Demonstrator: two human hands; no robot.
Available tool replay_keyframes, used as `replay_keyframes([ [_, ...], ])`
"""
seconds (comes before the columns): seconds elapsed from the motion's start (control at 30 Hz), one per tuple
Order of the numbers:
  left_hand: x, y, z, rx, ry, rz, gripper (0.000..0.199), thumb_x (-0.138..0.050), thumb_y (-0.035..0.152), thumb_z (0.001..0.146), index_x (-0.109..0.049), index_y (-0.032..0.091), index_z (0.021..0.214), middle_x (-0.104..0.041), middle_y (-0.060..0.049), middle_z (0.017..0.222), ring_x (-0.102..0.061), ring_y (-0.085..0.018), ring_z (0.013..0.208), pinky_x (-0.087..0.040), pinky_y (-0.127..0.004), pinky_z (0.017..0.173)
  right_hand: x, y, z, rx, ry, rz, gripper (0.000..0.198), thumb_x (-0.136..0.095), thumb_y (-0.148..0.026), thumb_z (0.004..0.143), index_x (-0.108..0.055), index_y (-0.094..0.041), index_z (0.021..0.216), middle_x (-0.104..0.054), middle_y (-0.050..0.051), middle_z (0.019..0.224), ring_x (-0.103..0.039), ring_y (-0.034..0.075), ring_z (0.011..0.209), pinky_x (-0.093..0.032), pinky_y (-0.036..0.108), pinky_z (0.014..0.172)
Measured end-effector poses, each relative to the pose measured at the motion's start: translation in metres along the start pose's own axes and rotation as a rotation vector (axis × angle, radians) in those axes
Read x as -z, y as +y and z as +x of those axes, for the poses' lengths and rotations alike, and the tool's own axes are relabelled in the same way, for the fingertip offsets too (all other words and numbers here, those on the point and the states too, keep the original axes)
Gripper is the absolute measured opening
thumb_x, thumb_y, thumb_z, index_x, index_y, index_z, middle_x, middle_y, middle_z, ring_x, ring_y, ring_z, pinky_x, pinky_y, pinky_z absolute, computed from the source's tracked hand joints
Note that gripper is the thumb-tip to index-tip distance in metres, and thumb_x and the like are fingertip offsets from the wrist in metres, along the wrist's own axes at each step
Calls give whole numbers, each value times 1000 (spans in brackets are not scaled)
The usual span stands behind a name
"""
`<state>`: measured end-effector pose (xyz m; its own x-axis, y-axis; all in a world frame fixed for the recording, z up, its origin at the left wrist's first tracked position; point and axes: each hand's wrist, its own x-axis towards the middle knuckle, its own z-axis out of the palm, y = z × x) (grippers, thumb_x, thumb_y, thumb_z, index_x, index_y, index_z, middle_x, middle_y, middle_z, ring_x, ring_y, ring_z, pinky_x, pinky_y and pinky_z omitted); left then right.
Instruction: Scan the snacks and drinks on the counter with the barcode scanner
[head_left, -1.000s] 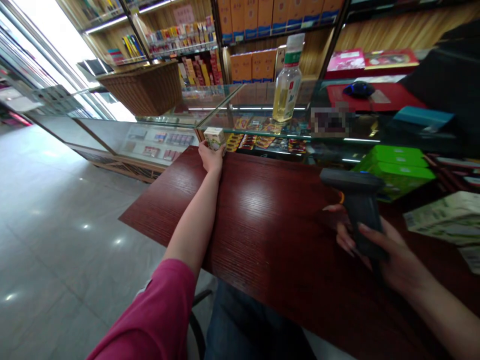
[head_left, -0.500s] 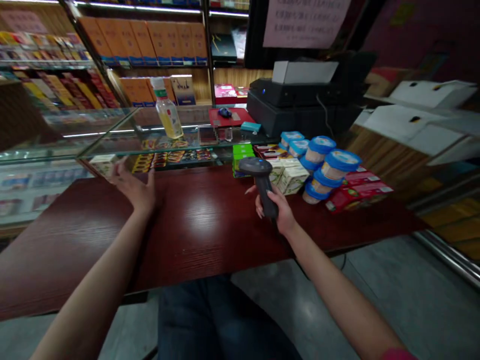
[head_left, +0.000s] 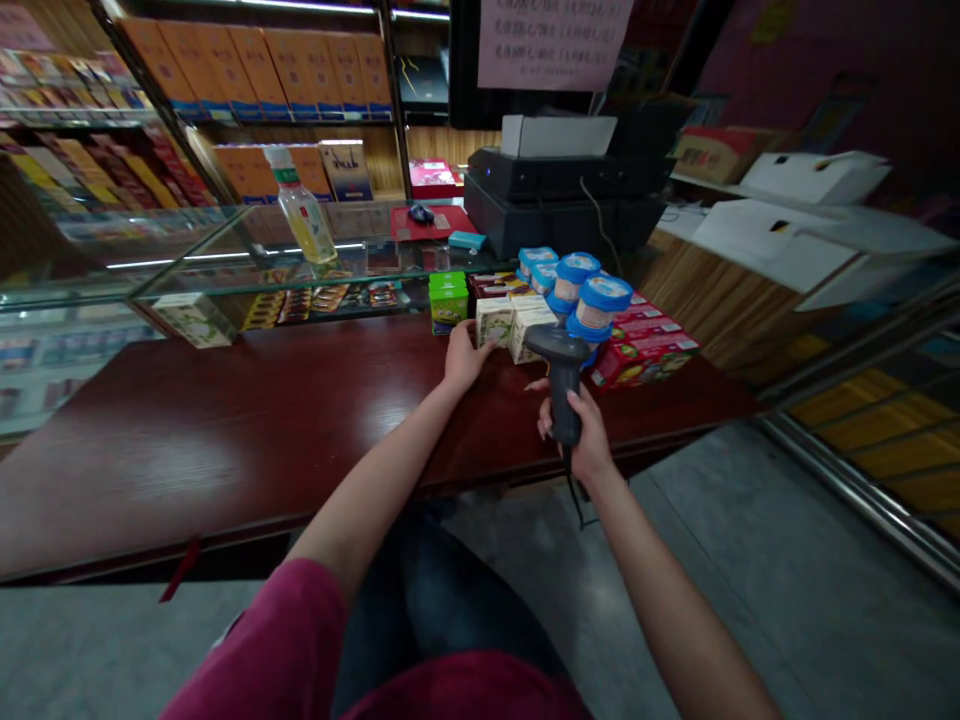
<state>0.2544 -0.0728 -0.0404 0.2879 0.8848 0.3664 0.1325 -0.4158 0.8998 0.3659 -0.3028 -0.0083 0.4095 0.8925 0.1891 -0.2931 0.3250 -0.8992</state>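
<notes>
Counter [head_left: 300, 410]: right hand [head_left: 587, 432] grips scanner [head_left: 564, 385]; left of scanner, left hand [head_left: 463, 360] at box [head_left: 495, 322], finger closure unclear. Box likely light, stiff; hold sides.

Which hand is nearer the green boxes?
Left. The left hand is just in front of the green boxes; the right hand, holding the scanner, is farther off to the right.

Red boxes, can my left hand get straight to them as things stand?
Probably not: in this view the right hand, holding the scanner, comes between the left hand and the red boxes, and the cream boxes stand close by too.
</notes>
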Motion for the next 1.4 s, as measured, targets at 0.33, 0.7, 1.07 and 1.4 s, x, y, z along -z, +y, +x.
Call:
replay_keyframes([
  [0.33,32,11,8,7,-126,-56,39,-85,13,79,-66,17,113,-73,-14,128,-72,-28,117,-55,-45,110,-32,8,19,-43,-100,89,31,-71,-45,87,-69,-21,106,-75,3,84,-51,11,50,-43,25,42],
  [0.7,171,-18,-30,421,-149,-733,31,-85,38,90,-76,14,108,-82,-10,104,-76,-20,91,-63,-33,88,-85,15,66,-249,-341,103,45,-72,-55,87,-70,-21,115,-76,3,78,-49,12,43,-38,27,38],
  [1.07,283,-51,10,362,530,-813,20,-62,30,107,-73,18,119,-82,-7,107,-78,-19,101,-63,-30,92,-190,78,100,-385,-649,-8,41,-78,-54,83,-69,-18,100,-82,10,98,-52,8,41,-39,24,34],
  [1.4,301,-58,1,372,508,-865,58,-58,73,98,-69,23,126,-79,-11,109,-76,-25,106,-64,-33,90,-189,78,94,-434,-635,-50,37,-76,-52,86,-68,-19,101,-60,-4,53,-50,13,39,-41,25,36],
])
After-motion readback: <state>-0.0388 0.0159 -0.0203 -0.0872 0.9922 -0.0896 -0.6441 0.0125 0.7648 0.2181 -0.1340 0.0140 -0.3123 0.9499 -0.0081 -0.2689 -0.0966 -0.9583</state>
